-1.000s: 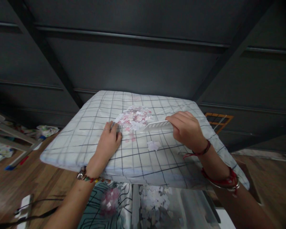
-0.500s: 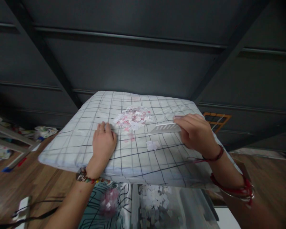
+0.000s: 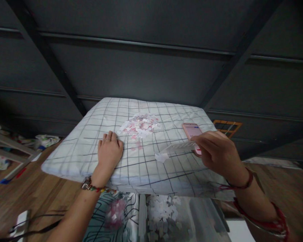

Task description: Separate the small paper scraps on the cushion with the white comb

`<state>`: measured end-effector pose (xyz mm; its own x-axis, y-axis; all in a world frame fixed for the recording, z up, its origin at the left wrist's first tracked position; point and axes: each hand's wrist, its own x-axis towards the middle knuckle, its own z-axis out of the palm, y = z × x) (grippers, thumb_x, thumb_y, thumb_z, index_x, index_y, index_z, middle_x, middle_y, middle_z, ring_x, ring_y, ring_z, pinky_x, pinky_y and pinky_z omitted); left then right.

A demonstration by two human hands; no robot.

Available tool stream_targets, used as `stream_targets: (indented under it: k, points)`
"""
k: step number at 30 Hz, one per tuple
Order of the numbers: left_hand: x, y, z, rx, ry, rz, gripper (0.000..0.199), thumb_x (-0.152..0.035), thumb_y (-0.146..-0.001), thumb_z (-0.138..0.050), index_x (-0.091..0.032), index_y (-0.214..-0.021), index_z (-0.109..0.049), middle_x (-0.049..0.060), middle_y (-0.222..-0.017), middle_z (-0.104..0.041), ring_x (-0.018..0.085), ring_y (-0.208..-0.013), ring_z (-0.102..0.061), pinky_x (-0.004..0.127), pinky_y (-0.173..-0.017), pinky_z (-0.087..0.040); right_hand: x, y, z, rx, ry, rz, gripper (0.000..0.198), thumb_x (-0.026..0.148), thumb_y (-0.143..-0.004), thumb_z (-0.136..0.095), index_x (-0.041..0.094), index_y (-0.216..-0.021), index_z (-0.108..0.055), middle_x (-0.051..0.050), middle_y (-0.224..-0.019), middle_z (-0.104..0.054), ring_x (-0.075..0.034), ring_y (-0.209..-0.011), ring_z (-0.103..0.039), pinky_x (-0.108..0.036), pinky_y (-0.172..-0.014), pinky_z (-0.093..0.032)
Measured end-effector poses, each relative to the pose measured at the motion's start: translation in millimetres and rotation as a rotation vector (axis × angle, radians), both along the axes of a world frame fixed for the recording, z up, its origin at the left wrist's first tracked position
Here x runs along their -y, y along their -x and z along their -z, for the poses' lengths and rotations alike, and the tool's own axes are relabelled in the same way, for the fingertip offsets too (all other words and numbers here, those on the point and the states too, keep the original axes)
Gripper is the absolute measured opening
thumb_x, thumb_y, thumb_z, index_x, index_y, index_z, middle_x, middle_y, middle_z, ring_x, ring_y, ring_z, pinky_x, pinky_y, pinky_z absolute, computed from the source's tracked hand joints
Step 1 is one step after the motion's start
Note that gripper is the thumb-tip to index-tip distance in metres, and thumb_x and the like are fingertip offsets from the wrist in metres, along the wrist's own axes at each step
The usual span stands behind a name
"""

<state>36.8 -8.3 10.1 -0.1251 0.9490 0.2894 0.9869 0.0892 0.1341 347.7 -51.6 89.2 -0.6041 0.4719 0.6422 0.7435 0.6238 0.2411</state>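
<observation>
My left hand (image 3: 109,148) lies flat on the white checked cloth (image 3: 96,116), fingers stretched out, left of a heap of small white and pink paper pieces (image 3: 141,125). My right hand (image 3: 218,151) pinches a flat white slotted tool (image 3: 180,147) by its right end. The tool's narrow left tip hangs at a small group of white paper pieces (image 3: 162,157); whether it touches them I cannot tell. A pink-edged phone (image 3: 190,130) with a lit screen lies beyond my right hand, partly hidden by it.
Below the cloth's front edge stands a clear plastic bin (image 3: 142,218) with white paper pieces (image 3: 164,210) inside. Left of it is a bag of pink bits (image 3: 115,213). A power strip (image 3: 22,223) lies on the wooden floor; a dark panelled wall (image 3: 138,70) rises behind.
My right hand has moved right and toward me with the slotted tool, uncovering the phone. The tool's tip now reaches the small group of papers. My left hand has stayed about where it was.
</observation>
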Motion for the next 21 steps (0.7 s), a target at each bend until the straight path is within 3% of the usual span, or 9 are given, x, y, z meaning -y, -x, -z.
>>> stream_targets:
  k: [4,10,17,21]
  points:
    - [-0.9,0.7,0.4,-0.006,-0.005,0.004,0.049,-0.026,-0.086,-0.031,-0.002,-0.123,-0.052,0.02,-0.136,-0.047,0.034,-0.126,-0.042,0.049,-0.101,-0.036,6.3,3.7,-5.9,-0.06,-0.032,-0.01,0.027,0.0,-0.073,-0.044,0.017,-0.091,-0.056,-0.005,-0.073,-0.062,-0.019,-0.069,-0.054,-0.032,-0.062,-0.04]
    - [-0.4,1.6,-0.3,-0.004,0.001,0.002,0.049,-0.026,-0.086,-0.032,-0.001,-0.124,-0.051,0.02,-0.135,-0.048,0.034,-0.127,-0.041,0.049,-0.102,-0.036,-14.1,22.7,-5.1,-0.056,0.018,0.022,0.027,0.002,-0.073,-0.043,0.017,-0.09,-0.059,-0.004,-0.074,-0.064,-0.021,-0.075,-0.055,-0.035,-0.07,-0.041]
    - [1.8,-0.7,-3.3,0.005,0.048,-0.014,0.05,-0.025,-0.087,-0.03,-0.002,-0.128,-0.048,0.018,-0.139,-0.044,0.033,-0.13,-0.038,0.048,-0.105,-0.033,-23.2,43.2,2.6,0.034,0.022,0.144,0.027,0.001,-0.073,-0.041,0.013,-0.082,-0.064,-0.007,-0.07,-0.061,-0.02,-0.073,-0.051,-0.033,-0.065,-0.035]
    - [0.8,3.3,-4.7,0.007,0.082,0.007,0.049,-0.025,-0.088,-0.03,-0.003,-0.128,-0.048,0.018,-0.14,-0.043,0.033,-0.13,-0.038,0.049,-0.104,-0.034,-16.2,56.8,-2.1,0.028,0.042,0.088,0.027,0.0,-0.071,-0.041,0.012,-0.08,-0.064,-0.006,-0.065,-0.058,-0.02,-0.068,-0.047,-0.033,-0.062,-0.033]
